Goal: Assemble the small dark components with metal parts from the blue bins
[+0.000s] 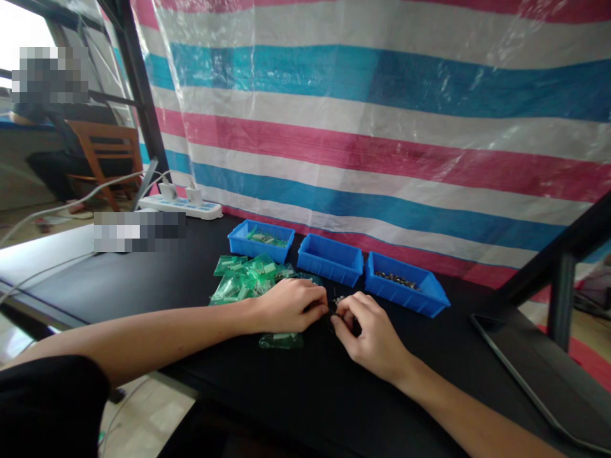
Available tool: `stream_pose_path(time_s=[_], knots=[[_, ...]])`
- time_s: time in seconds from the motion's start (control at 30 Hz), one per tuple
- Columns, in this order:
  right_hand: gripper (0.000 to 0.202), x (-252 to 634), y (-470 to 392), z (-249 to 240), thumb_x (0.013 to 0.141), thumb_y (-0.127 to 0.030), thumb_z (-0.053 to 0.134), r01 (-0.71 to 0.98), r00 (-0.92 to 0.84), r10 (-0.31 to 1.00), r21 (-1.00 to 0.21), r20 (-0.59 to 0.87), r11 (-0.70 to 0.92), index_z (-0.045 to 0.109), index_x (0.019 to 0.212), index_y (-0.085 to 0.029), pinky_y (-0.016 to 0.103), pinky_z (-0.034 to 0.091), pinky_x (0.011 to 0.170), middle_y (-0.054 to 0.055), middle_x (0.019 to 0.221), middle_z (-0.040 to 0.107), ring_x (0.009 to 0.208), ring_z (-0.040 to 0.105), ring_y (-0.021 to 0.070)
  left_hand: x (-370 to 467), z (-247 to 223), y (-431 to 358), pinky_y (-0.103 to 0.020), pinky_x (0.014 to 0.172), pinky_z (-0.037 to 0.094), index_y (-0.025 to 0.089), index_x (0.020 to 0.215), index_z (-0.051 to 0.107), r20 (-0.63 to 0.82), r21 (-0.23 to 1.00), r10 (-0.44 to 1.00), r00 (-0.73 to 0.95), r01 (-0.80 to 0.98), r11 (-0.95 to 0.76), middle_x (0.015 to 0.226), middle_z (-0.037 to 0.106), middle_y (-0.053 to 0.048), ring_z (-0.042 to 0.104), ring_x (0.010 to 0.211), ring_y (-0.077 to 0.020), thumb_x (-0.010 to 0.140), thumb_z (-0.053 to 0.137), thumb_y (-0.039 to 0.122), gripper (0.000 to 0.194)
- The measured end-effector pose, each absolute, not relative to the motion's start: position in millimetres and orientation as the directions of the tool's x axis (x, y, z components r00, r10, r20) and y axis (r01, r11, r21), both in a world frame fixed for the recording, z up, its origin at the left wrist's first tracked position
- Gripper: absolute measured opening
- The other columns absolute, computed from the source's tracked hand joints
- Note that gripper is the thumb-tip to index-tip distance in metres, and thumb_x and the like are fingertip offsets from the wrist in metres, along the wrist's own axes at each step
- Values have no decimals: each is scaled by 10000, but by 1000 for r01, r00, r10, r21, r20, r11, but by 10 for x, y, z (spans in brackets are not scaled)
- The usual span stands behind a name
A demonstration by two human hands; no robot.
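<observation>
Black tabletop (143,280) runs under both forearms. Left hand (291,305) and right hand (370,334) meet fingertip to fingertip, both pinching a small dark part (334,310) between them; its shape and axis are too small to tell. One green bag (280,341) lies just under the left wrist, more bags (243,277) beyond it. Three blue bins (329,259) line up farther back, before a striped tarp (382,127).

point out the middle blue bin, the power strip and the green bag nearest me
middle blue bin (329,268), head view, on its front wall
power strip (184,207), head view, on its white top face
green bag (280,341), head view, on its flat middle
</observation>
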State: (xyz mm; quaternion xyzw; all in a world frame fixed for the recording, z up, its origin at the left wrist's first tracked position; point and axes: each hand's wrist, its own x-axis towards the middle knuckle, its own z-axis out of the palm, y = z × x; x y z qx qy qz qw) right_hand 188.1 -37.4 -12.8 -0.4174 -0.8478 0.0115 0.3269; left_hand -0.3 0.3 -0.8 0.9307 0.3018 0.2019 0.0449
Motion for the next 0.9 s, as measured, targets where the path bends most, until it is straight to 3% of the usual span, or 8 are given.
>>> stream_pose_path(time_s=[0.67,0.9], knots=[[64,1882,-369,-146,789,-166,474,695,-428,736,-329,525,639,514,739,-173,296,383,621,13,652,480,639,467,160,0,-6,6,-220,557,361,183,793,552,345,195,612,711,584,-788,722,585,-3,566,646,-136,865,444,286,166],[82,1886,-364,-150,798,-173,466,695,-428,738,-332,521,638,532,750,-170,298,371,624,16,647,478,639,460,163,-5,1,16,-211,623,400,194,973,518,331,264,583,742,520,-812,795,592,0,568,700,-132,844,475,241,143]])
